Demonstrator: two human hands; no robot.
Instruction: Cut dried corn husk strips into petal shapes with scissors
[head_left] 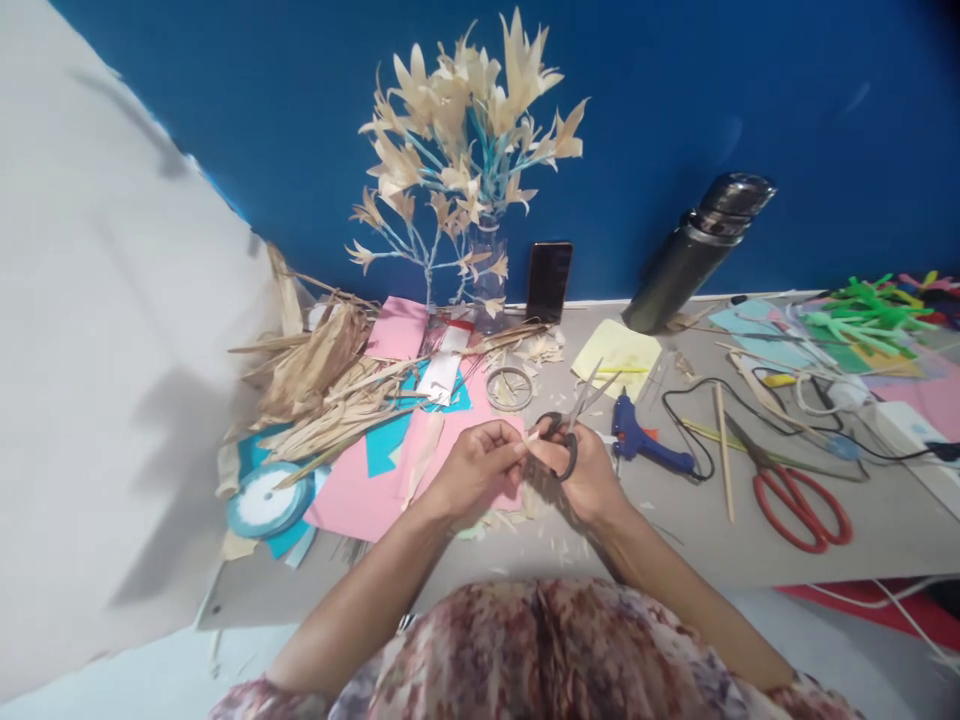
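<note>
Husk bit [531, 437] is sitting between the hands, above the near middle of the table [675, 515], probably brought in close so such a small piece can be seen and controlled.

Flowers [480, 110] are standing at the back against the blue wall [262, 100], some in a clear vase [489, 260], likely for support and out of elbow range. Husks [315, 360] are lying heaped at left, apparently as stock within reach. Pink paper [360, 480] is lying flat beneath the left-side clutter. Flask [679, 265] is standing near the wall, away from the hands.

Left hand [480, 465] is curling its fingers, thumb and index pinching the bit, likely to steady it. Right hand [589, 480] is closing around the black scissors [573, 418], handles tucked in the grip and blades pointing away; seemingly this is parking the tool while leaving the thumb usable. Its thumb is near the bit; cannot tell if touching.

Red scissors [765, 465] are lying at right, well apart from the hands. Glue gun [645, 445] is resting just right of the right hand, probably for easy reach. Ribbon roll [270, 500] is lying flat at left. Phone [549, 282] is leaning upright at the back, screen dark. Tape ring [509, 408] is lying beyond the hands. Tiny scraps [555, 545] are scattering across the near side.
</note>
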